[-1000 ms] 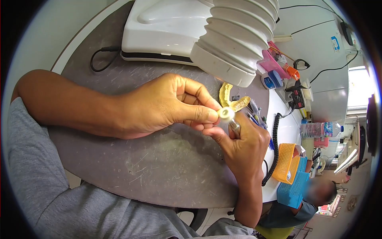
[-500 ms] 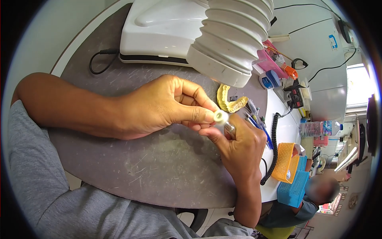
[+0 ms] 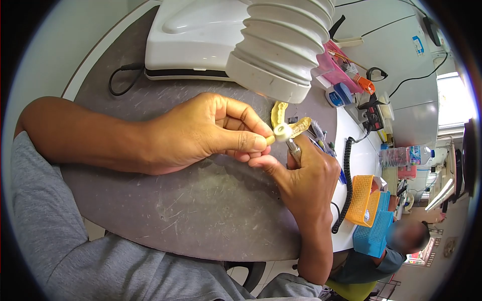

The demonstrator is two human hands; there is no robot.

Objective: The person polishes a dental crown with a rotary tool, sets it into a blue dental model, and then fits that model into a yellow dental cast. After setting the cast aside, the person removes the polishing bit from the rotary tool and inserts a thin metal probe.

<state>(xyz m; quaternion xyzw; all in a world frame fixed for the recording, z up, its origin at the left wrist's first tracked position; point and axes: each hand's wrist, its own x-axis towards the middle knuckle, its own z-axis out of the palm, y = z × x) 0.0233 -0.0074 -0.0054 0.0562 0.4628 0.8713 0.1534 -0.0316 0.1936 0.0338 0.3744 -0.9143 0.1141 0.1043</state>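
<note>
Between the thumb and fingertips of my left hand (image 3: 211,130) is a small yellowish piece (image 3: 270,140), mostly covered by the fingers. My right hand (image 3: 311,180) is wrapped round a metal rotary handpiece (image 3: 294,150), its shaft pointing up and left. At its tip sits a round white polishing wheel (image 3: 282,131) with a hollow centre, right at the end of the yellowish piece. Just behind the wheel lies a yellow, horseshoe-shaped dental model (image 3: 278,113), partly hidden by it.
A ribbed white extraction hose (image 3: 281,55) hangs close above my hands, by a white machine (image 3: 196,45). To the right are pens, a coiled black cord (image 3: 347,185), an orange basket (image 3: 360,200) and a blue basket (image 3: 374,233). Another person (image 3: 371,268) sits beyond.
The wheel has moved slightly up and right from my left thumb, showing more of the yellowish piece and the handpiece shaft. The view has shifted slightly.
</note>
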